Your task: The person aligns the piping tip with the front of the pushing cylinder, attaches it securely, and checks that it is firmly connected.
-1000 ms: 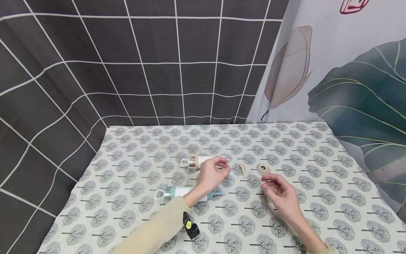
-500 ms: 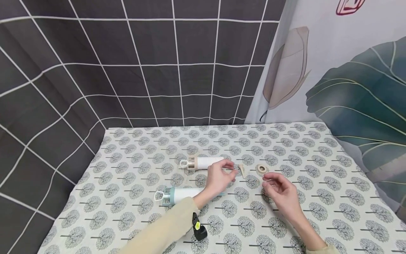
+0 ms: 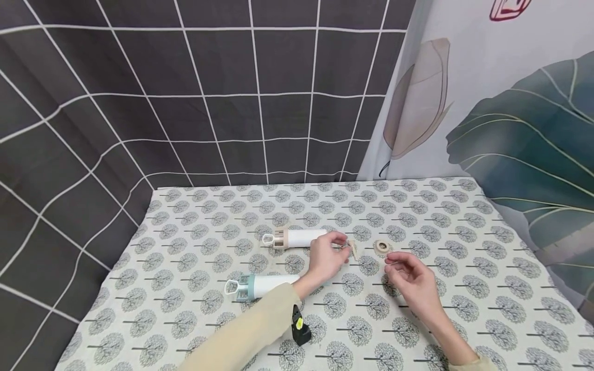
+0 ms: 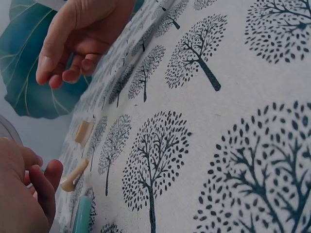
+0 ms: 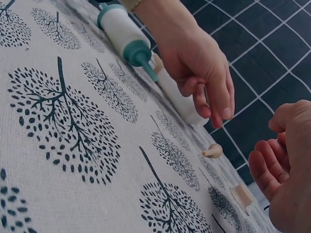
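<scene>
Left hand (image 3: 328,255) over the counter (image 3: 441,206), and there's the nozzle (image 3: 355,251) right at its fingertips, beige, lying flat, flared end away from the person, narrow tip toward them. The grip here is loose: fingers bent, thumb held apart from them, nothing pinched. Whether a fingertip brushes the nozzle, you can't tell from above; from the right wrist the nozzle sits on the cloth just below the fingers.

Across to the right hand (image 3: 412,283), and the grip is easy there too, fingers softly curved, a gap between thumb and forefinger, nothing held. Just beyond those fingertips, the ring (image 3: 383,252), beige as well, flat on the counter, its round hole facing up. The nozzle lies between the ring and the left hand.

Over on the left side, the beige tube (image 3: 301,238), white barrel, white loop at its left end, its right end tucked behind the left hand in the head view. Nearer the person, the teal tube (image 3: 271,285), same build, teal collar, loop to the left; the left forearm hides its right part, but the right wrist view picks up the teal tip (image 5: 143,60).

Cream sleeve (image 3: 241,330), black strap (image 3: 300,332) with a yellow spot at the left wrist. Behind it all, a dark gridded curtain (image 3: 223,62), and a pale leaf-printed one (image 3: 417,93) on the right.
</scene>
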Available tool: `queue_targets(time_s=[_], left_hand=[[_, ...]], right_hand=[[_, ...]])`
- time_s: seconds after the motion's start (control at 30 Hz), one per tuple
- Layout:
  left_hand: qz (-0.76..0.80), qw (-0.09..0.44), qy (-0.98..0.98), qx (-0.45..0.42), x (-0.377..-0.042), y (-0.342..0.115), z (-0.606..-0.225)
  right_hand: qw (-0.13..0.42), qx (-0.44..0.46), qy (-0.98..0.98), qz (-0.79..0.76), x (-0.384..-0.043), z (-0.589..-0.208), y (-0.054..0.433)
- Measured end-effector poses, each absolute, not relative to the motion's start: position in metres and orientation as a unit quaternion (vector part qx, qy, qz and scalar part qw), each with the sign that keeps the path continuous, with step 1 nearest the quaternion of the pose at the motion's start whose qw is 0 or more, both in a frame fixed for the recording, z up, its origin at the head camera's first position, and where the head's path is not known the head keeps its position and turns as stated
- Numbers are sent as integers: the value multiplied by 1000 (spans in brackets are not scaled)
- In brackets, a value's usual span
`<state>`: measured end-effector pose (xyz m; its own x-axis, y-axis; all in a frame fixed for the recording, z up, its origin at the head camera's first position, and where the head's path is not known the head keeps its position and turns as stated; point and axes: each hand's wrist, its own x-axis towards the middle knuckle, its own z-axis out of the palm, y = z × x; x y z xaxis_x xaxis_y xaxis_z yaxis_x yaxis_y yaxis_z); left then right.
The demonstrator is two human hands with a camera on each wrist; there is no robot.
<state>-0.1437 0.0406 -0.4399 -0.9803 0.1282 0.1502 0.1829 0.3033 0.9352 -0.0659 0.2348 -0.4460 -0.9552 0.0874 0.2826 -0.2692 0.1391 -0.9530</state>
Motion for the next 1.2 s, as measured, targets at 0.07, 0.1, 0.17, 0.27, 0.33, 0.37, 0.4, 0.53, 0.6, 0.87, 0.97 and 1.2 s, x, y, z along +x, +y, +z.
queue_targets(time_s=[0.07,0.1,0.17,0.27,0.33,0.37,0.4,0.53,0.6,0.87,0.97,1.2], left_hand=[[-576,26,-812,-97,-145,43,-441],[-573,27,-813,-98,-146,44,-442],[-566,30,-818,-96,-147,47,-445],[-555,36,-825,-98,-148,49,-447],[-545,42,-832,-97,-148,50,-448],[-540,47,-835,-97,-148,51,-449],[-533,52,-839,-97,-149,52,-449],[-508,74,-853,-94,-149,55,-452],[-499,83,-857,-95,-150,56,-454],[-491,104,-860,-98,-152,59,-461],[-492,107,-859,-95,-152,61,-462],[-484,100,-864,-92,-151,65,-462]], right_hand=[[139,61,-745,649,-66,-446,235],[140,60,-748,646,-66,-446,236],[140,59,-750,644,-66,-447,236],[141,59,-751,642,-66,-448,237],[142,58,-751,643,-66,-449,238],[142,58,-752,641,-67,-450,239],[141,58,-752,641,-67,-450,239],[142,58,-752,640,-68,-451,241],[145,59,-754,638,-69,-452,240],[147,56,-762,628,-69,-452,241],[144,56,-758,634,-70,-453,242],[147,51,-764,626,-70,-455,244]])
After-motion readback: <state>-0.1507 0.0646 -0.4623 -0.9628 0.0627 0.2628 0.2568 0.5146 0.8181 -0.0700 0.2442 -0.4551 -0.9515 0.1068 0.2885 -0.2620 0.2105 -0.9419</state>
